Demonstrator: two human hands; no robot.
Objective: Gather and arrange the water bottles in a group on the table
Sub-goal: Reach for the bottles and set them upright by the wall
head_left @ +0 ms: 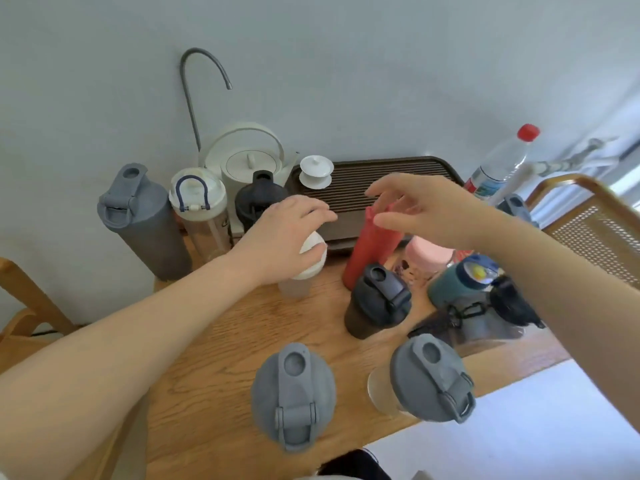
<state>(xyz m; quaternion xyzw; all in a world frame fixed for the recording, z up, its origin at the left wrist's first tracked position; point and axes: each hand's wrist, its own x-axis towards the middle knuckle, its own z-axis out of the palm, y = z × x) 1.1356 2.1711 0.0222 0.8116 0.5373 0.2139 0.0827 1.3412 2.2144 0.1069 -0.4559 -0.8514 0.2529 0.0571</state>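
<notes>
Several bottles stand on the wooden table [221, 358]. My left hand [280, 237] grips the white lid of a small clear bottle [304, 271] from above. Just above the top of a tall red bottle [370, 247], my right hand [426, 209] hovers with fingers spread and holds nothing. Near the front edge stand a grey-lidded bottle [294, 389] and a clear bottle with a grey lid [429, 379]. A dark bottle with a black lid [377, 303], a pink-lidded bottle [429, 254] and a teal bottle [460, 282] crowd the right. At the back left are a tall grey bottle [138, 216], a clear white-lidded bottle [201, 206] and a black bottle [258, 199].
A white kettle [246, 161] under a curved metal spout [194, 81] stands by the wall. A dark slatted tea tray [377, 174] carries a white lidded cup [316, 171]. A red-capped plastic bottle [502, 161] and a cane chair [595, 223] are at the right.
</notes>
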